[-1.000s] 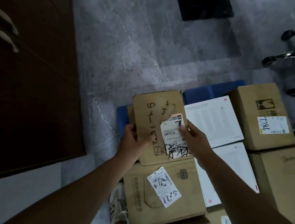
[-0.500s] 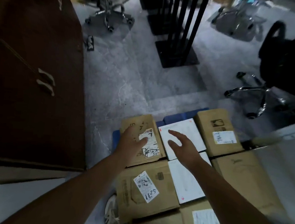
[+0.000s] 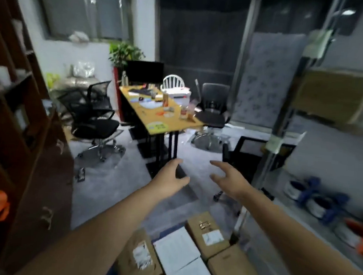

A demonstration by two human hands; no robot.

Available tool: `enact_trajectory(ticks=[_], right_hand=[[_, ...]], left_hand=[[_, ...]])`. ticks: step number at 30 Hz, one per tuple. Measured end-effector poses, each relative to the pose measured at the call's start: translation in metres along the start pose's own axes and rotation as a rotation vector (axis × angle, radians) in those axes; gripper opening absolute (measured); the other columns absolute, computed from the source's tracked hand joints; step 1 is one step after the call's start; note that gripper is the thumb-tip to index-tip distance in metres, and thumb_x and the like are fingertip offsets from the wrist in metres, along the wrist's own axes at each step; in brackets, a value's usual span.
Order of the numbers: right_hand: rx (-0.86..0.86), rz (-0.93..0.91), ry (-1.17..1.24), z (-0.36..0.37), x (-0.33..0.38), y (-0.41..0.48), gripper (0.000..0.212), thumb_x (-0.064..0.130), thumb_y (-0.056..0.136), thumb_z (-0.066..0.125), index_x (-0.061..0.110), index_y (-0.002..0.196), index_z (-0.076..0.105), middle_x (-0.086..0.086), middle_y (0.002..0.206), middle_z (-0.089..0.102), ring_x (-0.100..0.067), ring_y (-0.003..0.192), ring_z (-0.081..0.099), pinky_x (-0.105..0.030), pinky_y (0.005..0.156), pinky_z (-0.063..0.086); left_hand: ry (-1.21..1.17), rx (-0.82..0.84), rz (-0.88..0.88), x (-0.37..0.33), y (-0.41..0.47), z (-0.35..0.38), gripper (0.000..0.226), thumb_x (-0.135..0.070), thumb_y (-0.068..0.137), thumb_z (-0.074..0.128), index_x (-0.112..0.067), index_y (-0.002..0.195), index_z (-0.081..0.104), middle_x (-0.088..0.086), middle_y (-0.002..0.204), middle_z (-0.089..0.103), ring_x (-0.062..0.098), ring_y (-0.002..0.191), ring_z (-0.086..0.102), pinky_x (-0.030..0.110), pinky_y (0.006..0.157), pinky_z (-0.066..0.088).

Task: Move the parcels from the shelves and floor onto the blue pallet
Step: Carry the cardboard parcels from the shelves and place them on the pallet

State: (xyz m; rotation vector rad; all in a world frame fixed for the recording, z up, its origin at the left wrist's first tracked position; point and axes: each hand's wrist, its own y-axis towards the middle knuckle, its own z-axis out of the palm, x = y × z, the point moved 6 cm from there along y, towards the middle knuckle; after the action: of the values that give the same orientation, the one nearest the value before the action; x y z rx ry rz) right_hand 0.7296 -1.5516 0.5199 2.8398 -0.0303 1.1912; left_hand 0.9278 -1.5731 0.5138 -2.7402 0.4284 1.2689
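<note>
Several parcels lie packed together at the bottom of the view: a brown box with a torn label [image 3: 141, 256], two white flat boxes [image 3: 177, 250], and a brown box with a white sticker [image 3: 208, 233]. A sliver of the blue pallet [image 3: 169, 228] shows at their far edge. My left hand [image 3: 170, 178] and my right hand [image 3: 229, 181] hover in the air well above the parcels, fingers apart, holding nothing. A large brown carton [image 3: 333, 98] sits on the metal shelf at the right.
A dark wooden cabinet [image 3: 22, 145] stands at the left. Ahead are black office chairs [image 3: 92, 116] and a cluttered yellow table [image 3: 156, 111]. The metal shelf post [image 3: 269, 149] rises at the right, with shoes [image 3: 315, 197] on a lower shelf.
Both hands have let go of the labelled brown box and lifted off the stack. The view has swung up from the parcels to the room.
</note>
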Motion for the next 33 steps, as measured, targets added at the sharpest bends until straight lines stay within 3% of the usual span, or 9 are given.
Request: enact_trajectory(ticks=[4, 8, 11, 14, 16, 17, 22, 29, 33], right_hand=[[-0.122, 0.069, 0.017, -0.056, 0.022, -0.051, 0.053, 0.033, 0.094, 0.061, 0.026, 0.144, 0.046, 0.000, 0.147, 0.046, -0.020, 0.128, 0.050, -0.026, 0.094, 0.042], [-0.281, 0.138, -0.015, -0.100, 0.031, -0.120, 0.056, 0.032, 0.094, 0.061, 0.022, 0.146, 0.042, -0.001, 0.148, 0.045, -0.020, 0.132, 0.046, -0.023, 0.097, 0.038], [-0.363, 0.241, 0.002, -0.126, 0.023, -0.187, 0.056, 0.025, 0.094, 0.062, 0.018, 0.145, 0.043, 0.001, 0.136, 0.052, -0.015, 0.117, 0.052, -0.010, 0.086, 0.042], [-0.437, 0.346, -0.045, -0.158, 0.013, -0.258, 0.056, 0.023, 0.093, 0.062, 0.017, 0.146, 0.043, -0.004, 0.146, 0.046, -0.017, 0.123, 0.051, -0.014, 0.090, 0.039], [-0.505, 0.397, -0.075, -0.182, 0.007, -0.303, 0.056, 0.021, 0.093, 0.062, 0.016, 0.146, 0.042, -0.005, 0.148, 0.044, -0.017, 0.116, 0.054, -0.010, 0.080, 0.043], [-0.544, 0.420, -0.094, -0.194, 0.006, -0.326, 0.056, 0.021, 0.093, 0.063, 0.015, 0.145, 0.043, -0.006, 0.147, 0.045, -0.018, 0.114, 0.055, -0.012, 0.078, 0.043], [-0.643, 0.530, -0.129, -0.243, -0.006, -0.436, 0.058, 0.023, 0.089, 0.068, 0.015, 0.142, 0.046, -0.007, 0.145, 0.048, -0.022, 0.129, 0.048, -0.031, 0.103, 0.042], [-0.806, 0.651, -0.127, -0.308, -0.036, -0.600, 0.051, 0.021, 0.092, 0.064, 0.018, 0.140, 0.049, -0.005, 0.139, 0.054, -0.017, 0.116, 0.056, -0.025, 0.088, 0.047], [-0.843, 0.776, -0.105, -0.338, -0.075, -0.712, 0.055, 0.023, 0.092, 0.064, 0.020, 0.143, 0.045, -0.007, 0.142, 0.049, -0.022, 0.123, 0.053, -0.029, 0.092, 0.047]], left_hand=[[0.095, 0.091, 0.203, -0.069, -0.012, -0.010, 0.068, -0.033, 0.092, 0.063, -0.025, 0.151, 0.030, 0.000, 0.157, 0.030, 0.020, 0.134, 0.041, 0.022, 0.092, 0.035], [0.159, 0.205, 0.373, -0.120, -0.037, -0.002, 0.074, -0.034, 0.091, 0.066, -0.021, 0.152, 0.026, 0.002, 0.159, 0.026, 0.020, 0.142, 0.032, 0.022, 0.101, 0.029], [0.206, 0.274, 0.491, -0.161, -0.061, 0.021, 0.076, -0.037, 0.090, 0.066, -0.020, 0.152, 0.026, 0.001, 0.159, 0.024, 0.021, 0.141, 0.032, 0.025, 0.104, 0.028], [0.187, 0.376, 0.570, -0.204, -0.092, 0.057, 0.079, -0.040, 0.089, 0.067, -0.023, 0.153, 0.024, 0.001, 0.160, 0.023, 0.021, 0.142, 0.032, 0.027, 0.105, 0.029], [0.167, 0.439, 0.632, -0.234, -0.116, 0.084, 0.080, -0.041, 0.088, 0.067, -0.025, 0.154, 0.023, 0.001, 0.160, 0.023, 0.020, 0.143, 0.030, 0.024, 0.100, 0.027], [0.168, 0.471, 0.668, -0.248, -0.131, 0.098, 0.080, -0.041, 0.088, 0.067, -0.025, 0.153, 0.022, 0.001, 0.160, 0.023, 0.020, 0.143, 0.030, 0.024, 0.099, 0.027], [0.180, 0.573, 0.828, -0.325, -0.206, 0.156, 0.082, -0.039, 0.088, 0.068, -0.024, 0.154, 0.023, 0.002, 0.161, 0.022, 0.022, 0.143, 0.029, 0.025, 0.102, 0.028], [0.130, 0.681, 1.041, -0.436, -0.331, 0.251, 0.076, -0.034, 0.088, 0.070, -0.020, 0.151, 0.029, 0.003, 0.158, 0.028, 0.022, 0.142, 0.033, 0.027, 0.107, 0.029], [0.114, 0.789, 1.091, -0.495, -0.411, 0.326, 0.079, -0.038, 0.085, 0.071, -0.024, 0.151, 0.030, 0.002, 0.158, 0.029, 0.022, 0.141, 0.034, 0.034, 0.108, 0.034]])
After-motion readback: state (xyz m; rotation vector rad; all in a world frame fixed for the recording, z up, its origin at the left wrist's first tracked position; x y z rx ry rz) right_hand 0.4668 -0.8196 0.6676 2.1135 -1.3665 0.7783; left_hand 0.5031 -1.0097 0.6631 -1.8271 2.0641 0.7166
